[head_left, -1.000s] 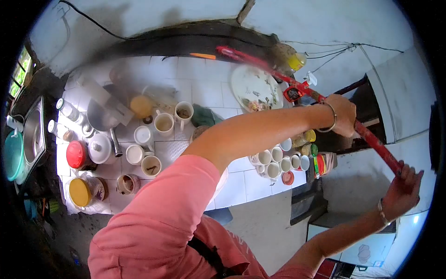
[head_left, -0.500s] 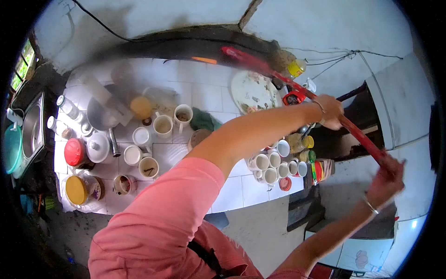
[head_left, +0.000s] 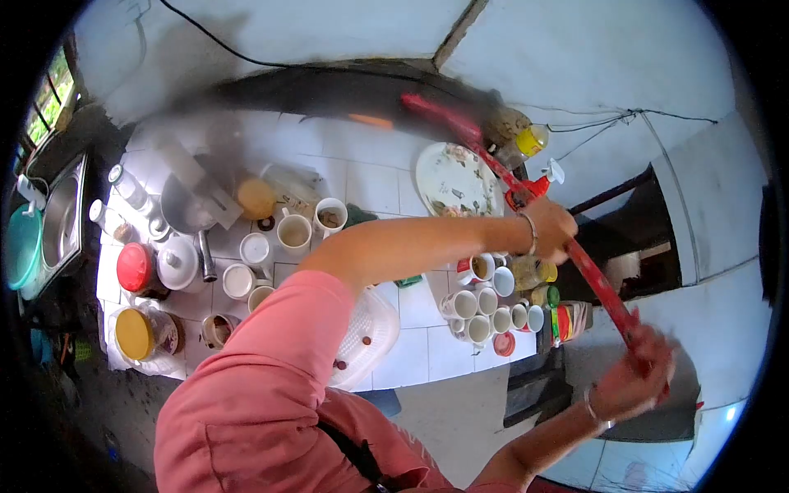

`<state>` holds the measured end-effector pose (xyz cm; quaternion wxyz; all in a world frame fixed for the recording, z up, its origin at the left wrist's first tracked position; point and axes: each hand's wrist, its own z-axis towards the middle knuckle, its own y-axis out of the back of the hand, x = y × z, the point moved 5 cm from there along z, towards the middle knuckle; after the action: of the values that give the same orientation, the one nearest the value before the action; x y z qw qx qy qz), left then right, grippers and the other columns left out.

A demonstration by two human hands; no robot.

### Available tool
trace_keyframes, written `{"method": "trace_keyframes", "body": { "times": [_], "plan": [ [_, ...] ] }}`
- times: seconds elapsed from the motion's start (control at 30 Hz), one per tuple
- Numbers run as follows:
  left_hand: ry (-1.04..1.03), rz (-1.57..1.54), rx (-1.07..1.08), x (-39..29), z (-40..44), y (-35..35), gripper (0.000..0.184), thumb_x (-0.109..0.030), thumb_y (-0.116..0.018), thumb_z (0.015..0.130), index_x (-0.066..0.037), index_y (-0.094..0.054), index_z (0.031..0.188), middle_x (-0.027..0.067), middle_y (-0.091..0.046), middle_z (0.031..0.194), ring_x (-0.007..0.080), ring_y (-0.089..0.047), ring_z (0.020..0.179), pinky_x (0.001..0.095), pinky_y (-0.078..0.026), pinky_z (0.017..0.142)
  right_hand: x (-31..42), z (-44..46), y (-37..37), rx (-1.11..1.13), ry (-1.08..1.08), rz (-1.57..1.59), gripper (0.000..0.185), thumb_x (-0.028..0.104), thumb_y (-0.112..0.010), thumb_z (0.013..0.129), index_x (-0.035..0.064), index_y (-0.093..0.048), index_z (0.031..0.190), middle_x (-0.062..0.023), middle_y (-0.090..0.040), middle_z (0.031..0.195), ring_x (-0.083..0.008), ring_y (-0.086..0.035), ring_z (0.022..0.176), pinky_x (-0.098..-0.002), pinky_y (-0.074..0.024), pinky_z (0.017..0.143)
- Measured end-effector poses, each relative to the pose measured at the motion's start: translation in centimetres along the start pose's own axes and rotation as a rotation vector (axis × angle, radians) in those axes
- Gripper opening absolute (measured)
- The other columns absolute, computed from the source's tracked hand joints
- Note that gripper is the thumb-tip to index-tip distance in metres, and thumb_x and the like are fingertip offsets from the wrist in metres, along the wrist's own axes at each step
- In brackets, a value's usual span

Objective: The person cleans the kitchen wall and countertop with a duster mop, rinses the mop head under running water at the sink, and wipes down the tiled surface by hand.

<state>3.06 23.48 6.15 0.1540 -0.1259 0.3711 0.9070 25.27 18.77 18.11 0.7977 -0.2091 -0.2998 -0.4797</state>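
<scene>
Clasping a long red pole (head_left: 598, 283) in left grip (head_left: 549, 230) and right grip (head_left: 637, 374), both curled tight round it; holding partway along with the left, near the lower end with the right; slanting it from lower right to upper left, raised above the far right part of the white-tiled counter (head_left: 423, 357); can make out a broader, blurred head at the upper end, against a dark band (head_left: 329, 90) along the wall; cannot tell whether touching that band or apart from it. Crossing, as seen from above, in front of a red spray bottle (head_left: 532, 187), near a bottle with a yellow label (head_left: 532, 141) and just beside a large oval plate (head_left: 452, 181) with scraps on it.

Looking down below the left forearm at a cluster of mugs (head_left: 486, 301), open ends up, with a loose red lid (head_left: 504, 343) next to them; seeing also a white basket (head_left: 374, 329), partly hidden by the pink sleeve (head_left: 263, 345); noting, farther left, a few more white mugs (head_left: 294, 230), a metal pan (head_left: 185, 209), a red-lidded jar (head_left: 136, 267) and a yellow-lidded jar (head_left: 136, 333); glimpsing, past the left end of the counter, a metal sink (head_left: 62, 218) and a teal basin (head_left: 25, 251).
</scene>
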Motion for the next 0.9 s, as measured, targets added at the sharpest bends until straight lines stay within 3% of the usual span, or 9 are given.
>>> {"method": "trace_keyframes", "body": {
  "times": [0.1,0.23,0.3,0.37,0.5,0.6,0.67,0.73,0.9],
  "plan": [
    [0.073,-0.014,0.202,-1.5,0.2,0.7,0.025,-0.033,-0.059,0.066,-0.01,-0.067,0.071,0.0134,-0.064,0.073,0.0315,-0.064,0.073,0.041,-0.05,0.065,0.5,0.3,0.7,0.062,-0.024,0.195,0.028,0.015,-0.037,0.089,0.0073,-0.037,0.061,-0.0109,-0.047,0.064,-0.0204,-0.05,0.068,-0.0522,-0.0445,0.088],
    [0.107,0.091,0.206,9.4,2.5,-4.1,0.024,-0.034,-0.061,0.065,-0.01,-0.064,0.069,0.0132,-0.063,0.069,0.0324,-0.063,0.07,0.0425,-0.049,0.063,-8.3,1.0,-4.6,-0.098,0.018,-0.017,0.022,0.008,-0.044,0.084,0.0043,-0.044,0.063,-0.0115,-0.053,0.066,-0.0221,-0.054,0.067,-0.0497,-0.0469,0.086],
    [0.138,0.128,0.171,13.6,2.6,-5.2,0.025,-0.034,-0.063,0.064,-0.009,-0.061,0.064,0.0136,-0.061,0.065,0.0336,-0.061,0.066,0.044,-0.048,0.06,-14.3,1.0,-6.6,0.035,-0.017,0.28,0.021,0.007,-0.048,0.084,0.0016,-0.046,0.064,-0.0113,-0.054,0.067,-0.0224,-0.055,0.069,-0.0466,-0.047,0.083],
    [0.166,0.154,0.103,14.9,1.8,-4.4,0.026,-0.034,-0.062,0.066,-0.008,-0.061,0.066,0.0144,-0.062,0.067,0.0337,-0.061,0.066,0.0439,-0.048,0.06,-14.7,0.5,-7.5,0.039,-0.09,0.267,0.021,0.007,-0.047,0.086,0.0012,-0.046,0.066,-0.0113,-0.053,0.068,-0.0223,-0.055,0.072,-0.0468,-0.0454,0.085],
    [0.066,0.127,0.206,9.9,0.9,-3.6,0.026,-0.035,-0.062,0.064,-0.009,-0.062,0.063,0.013,-0.061,0.063,0.0338,-0.062,0.064,0.0434,-0.048,0.059,-9.0,-0.5,-5.1,0.062,0.003,0.044,0.018,0.006,-0.045,0.083,-0.0001,-0.048,0.066,-0.0126,-0.053,0.07,-0.0261,-0.057,0.074,-0.0456,-0.0481,0.082],
    [0.086,0.049,0.125,1.3,-0.7,0.6,0.024,-0.033,-0.064,0.056,-0.009,-0.06,0.057,0.0131,-0.058,0.057,0.0344,-0.061,0.06,0.0441,-0.048,0.058,-0.9,-0.6,-2.3,0.063,0.217,-0.302,0.031,0.018,-0.036,0.085,0.0046,-0.041,0.058,-0.0132,-0.05,0.067,-0.0253,-0.054,0.069,-0.0431,-0.0522,0.075],
    [0.078,-0.011,0.053,-1.5,-1.1,2.0,0.022,-0.032,-0.063,0.056,-0.01,-0.062,0.06,0.0134,-0.06,0.059,0.0335,-0.062,0.063,0.0437,-0.048,0.059,2.1,-0.1,0.1,-0.001,0.125,0.012,0.031,0.018,-0.032,0.087,0.0096,-0.031,0.057,-0.005,-0.031,0.057,-0.0163,-0.036,0.056,-0.0365,-0.0438,0.067],
    [0.095,-0.046,0.038,-2.6,-1.5,3.9,0.022,-0.031,-0.061,0.061,-0.011,-0.068,0.067,0.0136,-0.064,0.068,0.031,-0.064,0.069,0.043,-0.048,0.062,2.4,0.6,-0.4,-0.085,0.077,0.096,0.029,0.014,-0.033,0.086,0.0111,-0.028,0.057,-0.0031,-0.025,0.056,-0.0148,-0.029,0.054,-0.033,-0.0384,0.065],
    [0.106,0.13,-0.08,11.7,-1.2,1.9,0.027,-0.035,-0.068,0.055,-0.009,-0.059,0.059,0.0127,-0.059,0.062,0.0341,-0.06,0.065,0.0451,-0.046,0.058,-8.1,1.1,-9.8,0.101,0.098,0.072,0.024,0.01,-0.043,0.084,0.0048,-0.043,0.061,-0.0051,-0.045,0.061,-0.0167,-0.047,0.06,-0.0359,-0.0454,0.072]
  ]
}}
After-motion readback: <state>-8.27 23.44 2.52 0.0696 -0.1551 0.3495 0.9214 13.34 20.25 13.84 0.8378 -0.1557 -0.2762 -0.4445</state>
